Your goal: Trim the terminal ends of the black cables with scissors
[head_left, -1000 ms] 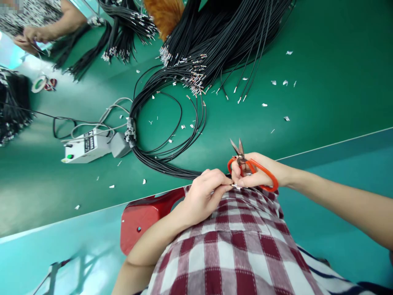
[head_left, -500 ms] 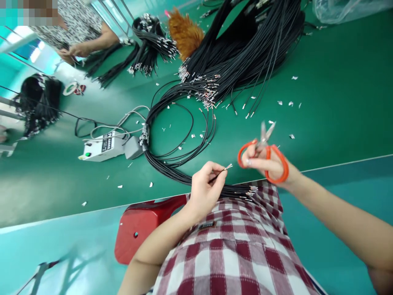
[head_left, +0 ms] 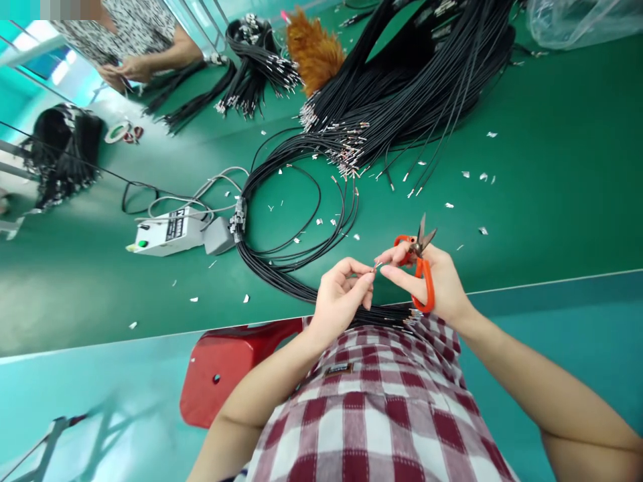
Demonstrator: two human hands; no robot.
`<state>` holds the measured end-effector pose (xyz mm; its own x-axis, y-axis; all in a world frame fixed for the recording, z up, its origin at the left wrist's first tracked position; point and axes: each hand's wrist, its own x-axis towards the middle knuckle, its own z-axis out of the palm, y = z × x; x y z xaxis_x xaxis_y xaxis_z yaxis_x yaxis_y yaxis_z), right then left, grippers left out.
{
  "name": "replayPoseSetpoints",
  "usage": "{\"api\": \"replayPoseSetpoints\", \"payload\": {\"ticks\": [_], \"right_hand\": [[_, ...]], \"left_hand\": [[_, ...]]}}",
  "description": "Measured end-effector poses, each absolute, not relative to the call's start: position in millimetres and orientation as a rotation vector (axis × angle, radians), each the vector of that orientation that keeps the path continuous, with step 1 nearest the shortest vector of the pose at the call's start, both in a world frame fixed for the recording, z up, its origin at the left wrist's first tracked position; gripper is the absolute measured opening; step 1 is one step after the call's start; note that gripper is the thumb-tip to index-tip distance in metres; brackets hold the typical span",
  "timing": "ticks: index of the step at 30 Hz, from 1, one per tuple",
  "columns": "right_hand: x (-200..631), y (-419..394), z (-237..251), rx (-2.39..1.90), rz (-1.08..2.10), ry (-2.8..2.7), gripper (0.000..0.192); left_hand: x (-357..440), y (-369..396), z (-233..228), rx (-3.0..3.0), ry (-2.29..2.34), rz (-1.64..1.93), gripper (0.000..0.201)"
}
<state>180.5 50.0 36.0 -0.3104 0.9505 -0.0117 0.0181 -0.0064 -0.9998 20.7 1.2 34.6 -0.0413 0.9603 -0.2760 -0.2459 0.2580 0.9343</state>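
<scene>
Between the thumb and fingers of my left hand [head_left: 344,291] is pinched the end of a black cable, its thin stripped wires [head_left: 377,265] sticking out to the right. My right hand [head_left: 442,278] carries orange-handled scissors [head_left: 423,284], their blades parted and pointing up and away from the cable. The right thumb and forefinger reach close to the wire tips; whether they touch cannot be made out. A looped bundle of black cables [head_left: 271,278] runs from the table to my lap, where several stripped ends lie below my hands.
A white box with a green button [head_left: 168,233] stands left of the loop. Farther back lie a large cable pile [head_left: 426,94], a brown feather duster [head_left: 314,53] and a plastic bag [head_left: 577,23]. A co-worker's hands [head_left: 128,70] are at the far left. A red stool [head_left: 221,378] sits below the table edge.
My right hand has moved left with the scissors, bringing its fingertips up to the wire ends. My left hand keeps its pinch on the cable. The view has shifted slightly.
</scene>
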Motion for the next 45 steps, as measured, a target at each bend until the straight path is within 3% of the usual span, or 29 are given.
{"api": "replayPoseSetpoints", "payload": {"ticks": [15, 19, 23, 29, 36, 45], "right_hand": [[163.0, 43.9, 26.7, -1.085, 1.428, -1.328, 0.023], [159.3, 40.2, 18.4, -1.071, 1.381, -1.365, 0.020], [157.5, 41.9, 13.6, -1.096, 1.359, -1.343, 0.023], [159.8, 31.8, 16.0, -1.128, 1.275, -1.441, 0.018], [178.8, 34.3, 18.6, -1.119, 1.117, -1.716, 0.013], [194.9, 50.8, 3.1, -1.213, 0.341, -2.407, 0.045]], "left_hand": [[18.0, -1.2, 26.8, 0.731, 1.093, 1.261, 0.027], [16.3, -2.6, 27.8, 0.799, 1.014, 1.254, 0.044], [14.1, -7.9, 27.0, 1.048, 1.134, 1.166, 0.032], [14.9, -14.8, 19.9, 1.338, 1.399, 1.100, 0.033], [14.9, -8.3, 28.0, 1.036, 1.233, 1.202, 0.030], [7.6, -2.5, 32.4, 0.811, 1.085, 1.277, 0.037]]}}
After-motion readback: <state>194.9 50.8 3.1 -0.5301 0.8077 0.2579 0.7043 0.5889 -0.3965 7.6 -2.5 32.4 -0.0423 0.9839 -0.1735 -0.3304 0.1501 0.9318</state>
